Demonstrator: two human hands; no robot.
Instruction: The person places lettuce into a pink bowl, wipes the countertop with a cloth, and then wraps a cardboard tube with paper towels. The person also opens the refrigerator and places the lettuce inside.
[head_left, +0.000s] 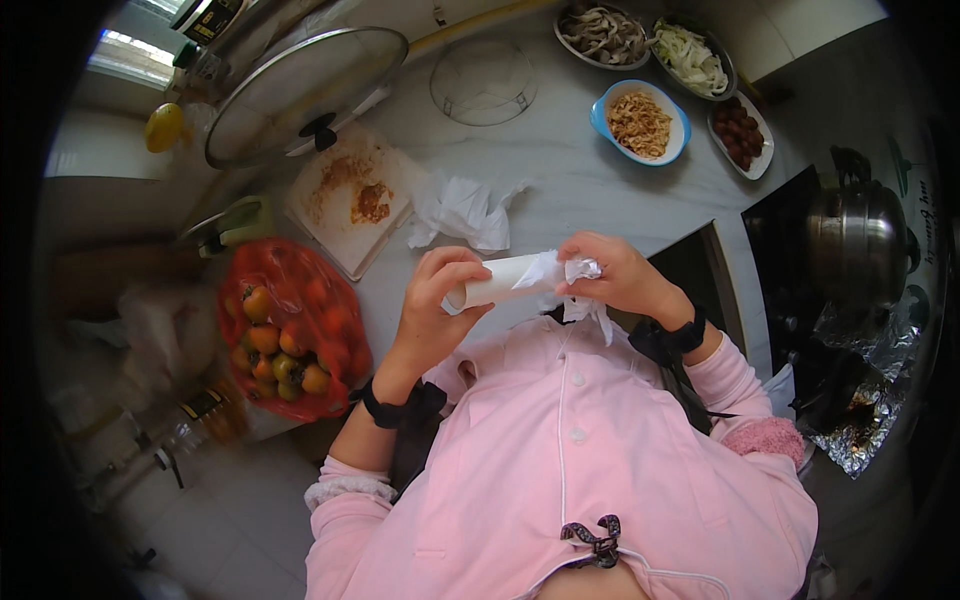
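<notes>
In front of my chest, both hands hold a white roll (499, 281) of paper or thin plastic; I cannot tell which. My left hand (439, 296) grips its left end between thumb and fingers. At the other end, my right hand (619, 274) is closed on the roll's loose, crumpled white sheet (583, 268), part of which hangs below. Just beyond the roll, a crumpled white sheet (469, 214) lies on the marble-patterned counter (555, 161). Beside that sheet is a white cutting board (304, 199) with reddish-brown stains.
A red bag (330, 300) of persimmon-like fruit sits at left. Behind the board leans a glass pan lid (300, 97). Mushrooms (604, 34), cabbage (690, 60), brown shreds (639, 126) and dark red pieces (739, 135) fill dishes at back right. A steel pot (855, 240) stands on the right-hand stove.
</notes>
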